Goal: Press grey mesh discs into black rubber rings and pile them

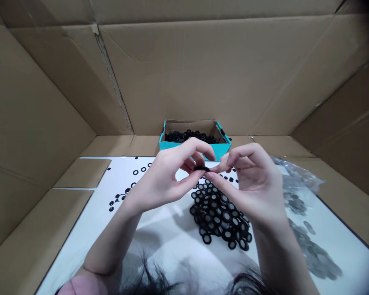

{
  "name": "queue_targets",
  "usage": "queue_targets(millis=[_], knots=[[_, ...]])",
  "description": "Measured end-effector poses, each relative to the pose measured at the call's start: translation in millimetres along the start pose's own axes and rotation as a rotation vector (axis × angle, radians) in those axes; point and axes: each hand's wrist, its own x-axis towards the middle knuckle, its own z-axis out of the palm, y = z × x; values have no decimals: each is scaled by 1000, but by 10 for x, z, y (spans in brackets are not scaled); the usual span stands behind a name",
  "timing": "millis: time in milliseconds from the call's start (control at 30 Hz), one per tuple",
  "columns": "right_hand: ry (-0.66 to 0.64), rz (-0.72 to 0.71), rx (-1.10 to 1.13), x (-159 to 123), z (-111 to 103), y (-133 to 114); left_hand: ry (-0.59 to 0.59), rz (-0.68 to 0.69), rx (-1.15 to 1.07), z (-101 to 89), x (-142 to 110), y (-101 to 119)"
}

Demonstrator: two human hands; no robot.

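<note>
A small black rubber ring [202, 168] is pinched at the fingertips of my left hand [166, 176], and the fingertips of my right hand [249, 180] press against its right side. Below my hands lies a loose pile of similar black rings [218, 215], some with grey centres. Several single rings [135, 172] are scattered left of my left hand. Behind my hands stands a teal cardboard box [195, 147] holding a layer of black rings [184, 137]. My hands hide part of its front wall.
A white sheet [80, 233] covers the work surface, enclosed by brown cardboard walls [203, 69]. At right lie a clear plastic bag [298, 176] and a spread of grey discs [313, 254]. Strands of hair [150, 278] and a pink sleeve [83, 284] intrude at the bottom.
</note>
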Motion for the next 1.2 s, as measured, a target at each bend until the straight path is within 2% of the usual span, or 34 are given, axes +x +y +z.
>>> queue_targets(millis=[167, 267, 500, 767, 1200], knots=[[23, -54, -6, 5, -1, -25, -7, 4, -16, -1, -7, -14], [3, 23, 30, 24, -21, -14, 44, 20, -77, 12, 4, -18], [-128, 241, 340, 75, -36, 52, 67, 124, -136, 12, -16, -33], [-203, 318, 426, 71, -31, 59, 40, 172, -74, -22, 0, -17], [-298, 379, 491, 50, -47, 74, 88, 250, -53, -21, -41, 15]])
